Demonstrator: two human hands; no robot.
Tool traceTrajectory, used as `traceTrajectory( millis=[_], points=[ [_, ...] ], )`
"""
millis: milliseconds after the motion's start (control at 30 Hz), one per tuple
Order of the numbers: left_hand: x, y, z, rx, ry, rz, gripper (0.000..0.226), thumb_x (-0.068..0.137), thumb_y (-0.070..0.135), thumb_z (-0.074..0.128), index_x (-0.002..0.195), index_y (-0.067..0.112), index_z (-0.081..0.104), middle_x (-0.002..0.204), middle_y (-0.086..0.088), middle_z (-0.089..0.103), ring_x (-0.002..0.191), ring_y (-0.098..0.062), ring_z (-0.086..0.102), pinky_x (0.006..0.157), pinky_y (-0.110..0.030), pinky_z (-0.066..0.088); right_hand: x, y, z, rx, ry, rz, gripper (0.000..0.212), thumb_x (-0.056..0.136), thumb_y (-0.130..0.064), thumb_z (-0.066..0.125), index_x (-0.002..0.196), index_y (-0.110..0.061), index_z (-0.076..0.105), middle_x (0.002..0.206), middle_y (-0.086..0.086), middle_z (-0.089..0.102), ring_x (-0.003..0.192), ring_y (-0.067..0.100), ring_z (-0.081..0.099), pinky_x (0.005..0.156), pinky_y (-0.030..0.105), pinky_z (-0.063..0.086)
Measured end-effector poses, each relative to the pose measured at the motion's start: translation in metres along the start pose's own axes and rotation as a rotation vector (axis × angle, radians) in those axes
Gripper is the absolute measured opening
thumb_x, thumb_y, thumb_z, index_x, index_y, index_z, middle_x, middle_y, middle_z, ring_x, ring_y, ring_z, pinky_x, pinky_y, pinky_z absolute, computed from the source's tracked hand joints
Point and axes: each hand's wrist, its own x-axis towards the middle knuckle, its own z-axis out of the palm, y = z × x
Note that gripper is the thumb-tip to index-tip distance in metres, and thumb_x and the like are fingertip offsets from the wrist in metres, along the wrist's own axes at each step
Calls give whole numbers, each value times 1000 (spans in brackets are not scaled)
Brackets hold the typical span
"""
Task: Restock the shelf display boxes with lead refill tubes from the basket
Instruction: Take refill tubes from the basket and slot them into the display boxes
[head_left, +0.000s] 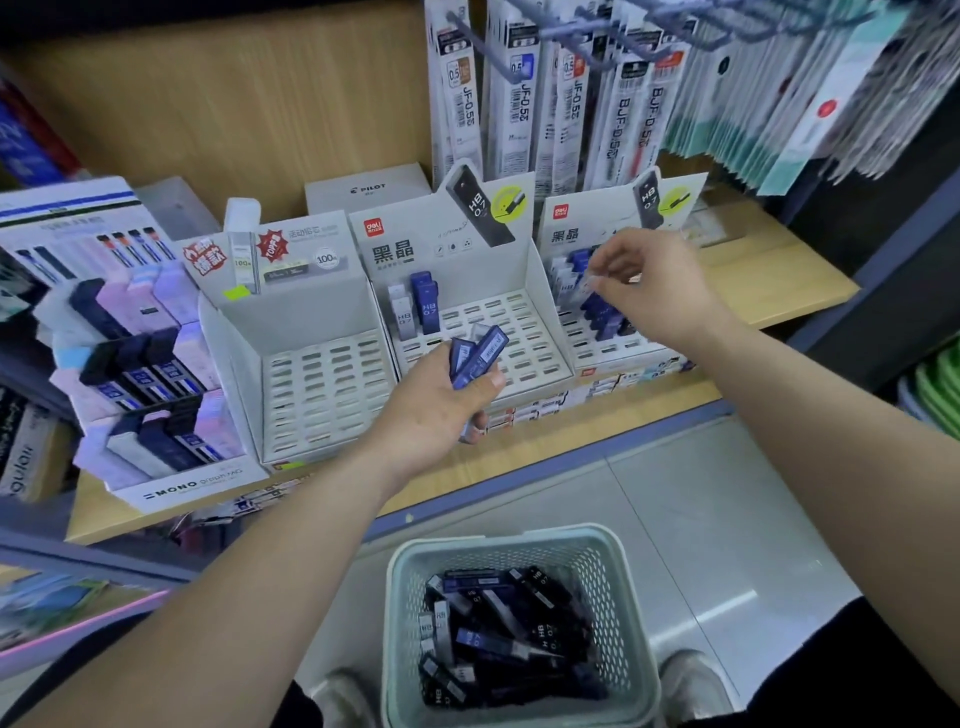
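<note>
Three slotted cardboard display boxes (527, 270); we are gripping at least two flat blue tubes (485, 351) in left hand (431, 410); right hand (649, 280) grip indeterminate.

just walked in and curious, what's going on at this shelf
A person is restocking the shelf. The left hand grips a few blue lead refill tubes in front of the middle display box, which holds only a few at its back. The right hand reaches into the partly filled right display box; blur hides whether it holds a tube. The basket on the floor holds many more tubes.
</note>
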Motion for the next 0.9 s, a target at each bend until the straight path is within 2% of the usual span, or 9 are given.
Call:
traceTrajectory(
  millis=[167, 267, 333, 400, 533, 600, 667, 767, 900],
  points=[
    [1, -2, -3, -13, -10, -13, 8, 99, 21, 61, 94, 19, 55, 74, 4, 56, 55, -11, 54, 54, -19, 49, 9, 8, 14, -113, -40, -9, 7, 89, -13, 73, 93, -18, 71, 91, -1, 72, 89, 15, 68, 81, 23, 53],
    [1, -3, -5, -30, -9, -23, 7, 99, 21, 61, 96, 18, 55, 74, 4, 55, 55, -10, 55, 54, -19, 50, 10, 11, 14, -144, -39, 13, 8, 89, -13, 72, 91, -20, 70, 91, -2, 72, 86, 13, 66, 69, 5, 41],
    [1, -3, -6, -10, -10, -14, 7, 99, 21, 61, 96, 18, 55, 72, 2, 55, 56, -12, 54, 54, -20, 50, 10, 12, 12, -153, -40, 22, 10, 89, -12, 71, 90, -22, 68, 90, -2, 71, 85, 14, 64, 64, 3, 38],
    [0, -3, -6, 6, -13, -5, 7, 99, 21, 61, 96, 18, 56, 70, 0, 55, 57, -13, 54, 54, -20, 49, 10, 12, 12, -170, -24, 14, 10, 90, -12, 71, 91, -22, 70, 89, -2, 69, 83, 14, 64, 65, 7, 41],
    [-4, -1, -8, 13, -13, 2, 6, 99, 20, 61, 99, 15, 56, 69, -4, 57, 51, -7, 52, 52, -16, 47, 10, 15, 20, -276, 47, -102, 13, 90, -13, 69, 101, -17, 76, 103, 3, 64, 83, 21, 63, 83, 33, 53],
    [-5, -1, -9, 8, -9, 1, 9, 99, 19, 61, 102, 12, 57, 69, -4, 57, 50, -6, 53, 51, -15, 46, 10, 14, 27, -309, 64, -141, 16, 91, -13, 68, 104, -16, 77, 107, 6, 63, 86, 25, 62, 83, 40, 53],
    [-6, -2, -10, 7, -1, -5, 12, 99, 18, 60, 105, 8, 57, 69, -3, 57, 49, -6, 53, 51, -14, 46, 10, 13, 31, -327, 84, -162, 18, 92, -13, 65, 105, -15, 77, 107, 8, 64, 90, 29, 63, 81, 42, 54],
    [-8, -2, -12, -10, 5, -13, 14, 99, 17, 60, 107, 6, 57, 70, -3, 56, 48, -5, 53, 51, -15, 47, 9, 13, 34, -379, 111, -198, 17, 92, -11, 65, 104, -13, 78, 106, 11, 66, 96, 32, 62, 76, 38, 52],
    [-8, -4, -13, -17, 1, -25, 12, 99, 19, 60, 106, 9, 58, 71, -2, 56, 50, -6, 53, 53, -17, 49, 8, 13, 33, -434, 60, -208, 19, 91, -14, 67, 106, -13, 78, 107, 14, 65, 100, 36, 61, 80, 37, 51]
  ],
)
